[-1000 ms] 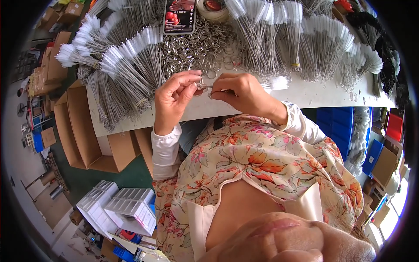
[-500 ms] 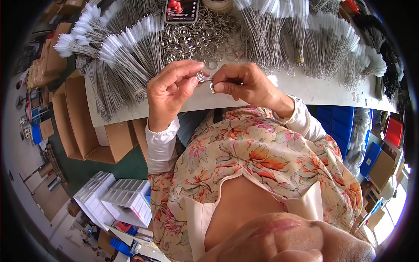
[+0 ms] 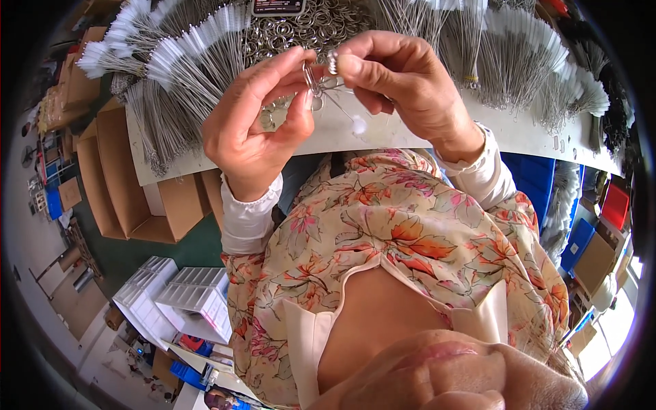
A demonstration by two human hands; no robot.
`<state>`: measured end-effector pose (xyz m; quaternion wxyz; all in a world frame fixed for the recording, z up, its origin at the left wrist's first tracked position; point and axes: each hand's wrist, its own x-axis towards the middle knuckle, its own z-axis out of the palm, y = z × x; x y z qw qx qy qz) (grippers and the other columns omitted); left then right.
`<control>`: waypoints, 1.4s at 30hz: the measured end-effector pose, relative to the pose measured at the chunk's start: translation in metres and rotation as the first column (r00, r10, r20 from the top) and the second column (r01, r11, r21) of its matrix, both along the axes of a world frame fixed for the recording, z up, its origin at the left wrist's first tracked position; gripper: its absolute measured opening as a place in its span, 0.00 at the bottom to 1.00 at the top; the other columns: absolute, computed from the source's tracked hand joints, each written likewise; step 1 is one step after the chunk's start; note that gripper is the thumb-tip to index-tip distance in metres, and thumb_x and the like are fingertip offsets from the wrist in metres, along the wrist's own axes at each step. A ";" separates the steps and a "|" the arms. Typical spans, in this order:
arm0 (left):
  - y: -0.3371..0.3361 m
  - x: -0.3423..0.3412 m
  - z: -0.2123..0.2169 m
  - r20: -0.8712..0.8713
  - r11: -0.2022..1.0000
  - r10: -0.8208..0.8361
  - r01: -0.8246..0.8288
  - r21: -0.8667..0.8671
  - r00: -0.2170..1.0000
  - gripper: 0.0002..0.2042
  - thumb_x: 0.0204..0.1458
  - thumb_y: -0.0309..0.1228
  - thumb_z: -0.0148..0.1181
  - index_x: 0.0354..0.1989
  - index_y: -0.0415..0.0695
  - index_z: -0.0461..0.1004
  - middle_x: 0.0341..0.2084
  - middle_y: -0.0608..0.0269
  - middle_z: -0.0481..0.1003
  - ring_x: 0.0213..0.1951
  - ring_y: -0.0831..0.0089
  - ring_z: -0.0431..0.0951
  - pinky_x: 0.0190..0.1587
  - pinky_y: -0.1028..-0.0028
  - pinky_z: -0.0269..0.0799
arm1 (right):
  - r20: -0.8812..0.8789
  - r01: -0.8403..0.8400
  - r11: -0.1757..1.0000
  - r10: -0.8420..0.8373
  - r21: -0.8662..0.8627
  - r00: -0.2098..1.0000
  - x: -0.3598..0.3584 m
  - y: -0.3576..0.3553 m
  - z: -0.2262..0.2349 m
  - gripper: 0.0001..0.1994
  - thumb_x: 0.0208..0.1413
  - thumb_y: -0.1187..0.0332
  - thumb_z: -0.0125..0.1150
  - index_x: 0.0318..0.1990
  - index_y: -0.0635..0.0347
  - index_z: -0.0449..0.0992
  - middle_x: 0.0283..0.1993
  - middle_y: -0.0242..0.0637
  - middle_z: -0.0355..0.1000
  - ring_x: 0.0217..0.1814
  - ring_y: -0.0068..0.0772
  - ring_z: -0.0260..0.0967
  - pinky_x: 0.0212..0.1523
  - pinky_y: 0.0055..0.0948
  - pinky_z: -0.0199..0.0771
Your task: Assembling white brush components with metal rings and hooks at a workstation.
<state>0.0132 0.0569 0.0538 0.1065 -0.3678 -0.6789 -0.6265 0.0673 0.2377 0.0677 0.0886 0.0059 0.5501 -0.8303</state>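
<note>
My left hand and my right hand are raised together above the white worktable. Between the fingertips of both hands sits a small metal split ring. A thin wire brush with a white tip hangs down from the ring toward my chest. Thumb and forefinger of each hand pinch the ring from either side. Behind my hands lies a pile of loose metal rings.
Fanned bundles of thin wire brushes with white tips cover the table on both sides, with more at the right. Open cardboard boxes stand on the floor at left, white plastic trays lower left, blue crates at right.
Both hands have lifted off the table and come closer to my face, still holding the ring and brush together. The brush now dangles below my fingers.
</note>
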 end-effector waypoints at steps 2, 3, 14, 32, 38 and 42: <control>0.001 -0.002 0.004 -0.160 0.996 0.045 -0.057 -0.070 0.986 0.16 0.41 0.15 0.60 0.42 0.32 0.73 0.34 0.53 0.77 0.32 0.70 0.80 0.34 0.77 0.77 | -0.075 0.054 0.998 -0.052 0.017 0.996 -0.002 -0.008 0.006 0.09 0.53 0.65 0.62 0.34 0.62 0.77 0.24 0.25 0.70 0.23 0.12 0.62 0.23 0.15 0.62; 0.001 -0.002 0.004 -0.160 0.996 0.047 -0.059 -0.071 0.986 0.16 0.41 0.15 0.60 0.42 0.32 0.73 0.34 0.53 0.77 0.32 0.70 0.80 0.34 0.77 0.77 | -0.108 0.058 0.998 -0.057 0.006 0.992 -0.003 -0.010 0.006 0.09 0.53 0.65 0.62 0.34 0.62 0.77 0.24 0.25 0.70 0.23 0.12 0.62 0.24 0.15 0.63; -0.001 -0.013 0.007 -0.329 0.989 0.047 -0.090 -0.117 0.943 0.16 0.40 0.16 0.60 0.42 0.35 0.74 0.34 0.55 0.78 0.31 0.71 0.80 0.33 0.77 0.77 | -0.121 0.031 0.976 -0.005 0.213 0.993 -0.011 -0.009 0.009 0.08 0.54 0.65 0.60 0.34 0.60 0.76 0.21 0.25 0.68 0.19 0.11 0.60 0.18 0.13 0.56; 0.002 -0.006 0.029 0.557 0.973 -0.205 0.230 0.025 0.805 0.07 0.55 0.27 0.54 0.40 0.40 0.72 0.21 0.72 0.70 0.19 0.87 0.64 0.21 0.86 0.57 | -0.136 -0.001 0.997 0.011 0.078 0.991 -0.003 0.003 -0.004 0.08 0.53 0.67 0.61 0.36 0.62 0.75 0.23 0.26 0.70 0.22 0.12 0.64 0.20 0.13 0.59; -0.007 0.007 0.042 0.567 0.983 -0.157 0.183 0.011 0.809 0.05 0.55 0.28 0.55 0.34 0.40 0.73 0.20 0.73 0.69 0.20 0.88 0.64 0.21 0.86 0.58 | -0.200 -0.039 0.997 0.050 0.059 0.979 0.003 -0.001 0.001 0.08 0.53 0.68 0.61 0.37 0.63 0.75 0.24 0.27 0.70 0.22 0.13 0.65 0.20 0.13 0.60; -0.010 0.023 0.046 0.431 0.988 -0.014 0.080 -0.134 0.902 0.06 0.57 0.29 0.51 0.35 0.38 0.71 0.27 0.66 0.71 0.25 0.81 0.68 0.27 0.81 0.63 | -0.255 -0.016 0.999 0.025 0.038 0.967 0.009 -0.008 0.001 0.07 0.53 0.70 0.60 0.37 0.63 0.75 0.26 0.29 0.71 0.24 0.14 0.66 0.22 0.14 0.61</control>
